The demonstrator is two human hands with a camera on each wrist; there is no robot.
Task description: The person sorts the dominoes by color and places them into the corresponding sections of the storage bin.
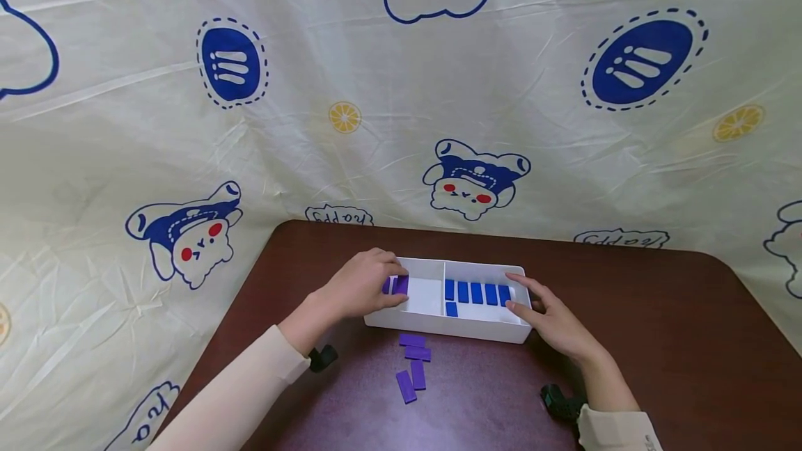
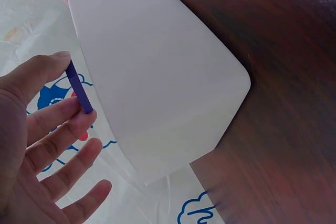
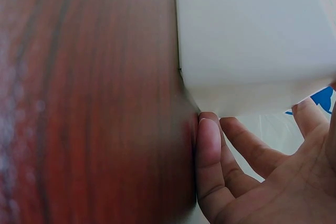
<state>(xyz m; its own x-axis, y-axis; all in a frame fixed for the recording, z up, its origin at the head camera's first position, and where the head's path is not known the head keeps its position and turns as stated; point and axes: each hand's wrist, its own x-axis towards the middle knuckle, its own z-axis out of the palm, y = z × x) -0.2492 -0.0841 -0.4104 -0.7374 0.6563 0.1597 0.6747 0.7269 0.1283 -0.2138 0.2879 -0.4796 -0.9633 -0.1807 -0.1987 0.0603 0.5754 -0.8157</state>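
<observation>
My left hand (image 1: 366, 282) reaches over the left end of a white divided box (image 1: 438, 326). Between its thumb and fingertips it pinches a purple tile (image 2: 79, 87), while the lower fingers stay spread. Another purple tile (image 1: 386, 286) shows beside it in the left compartment. At the box's right end is my right hand (image 1: 554, 319), thumb and index finger apart over the rim. The thumb tip lies close to the last blue tile (image 1: 505, 295) in a row. In the right wrist view, other fingers (image 3: 210, 145) lie against the outside of the end wall.
Several purple tiles (image 1: 412, 353) lie loose on the dark brown table (image 1: 351, 395) in front of the box. A single blue tile (image 1: 451, 309) begins a nearer row in the right compartment. Behind the table hangs a printed pale sheet (image 1: 388, 172).
</observation>
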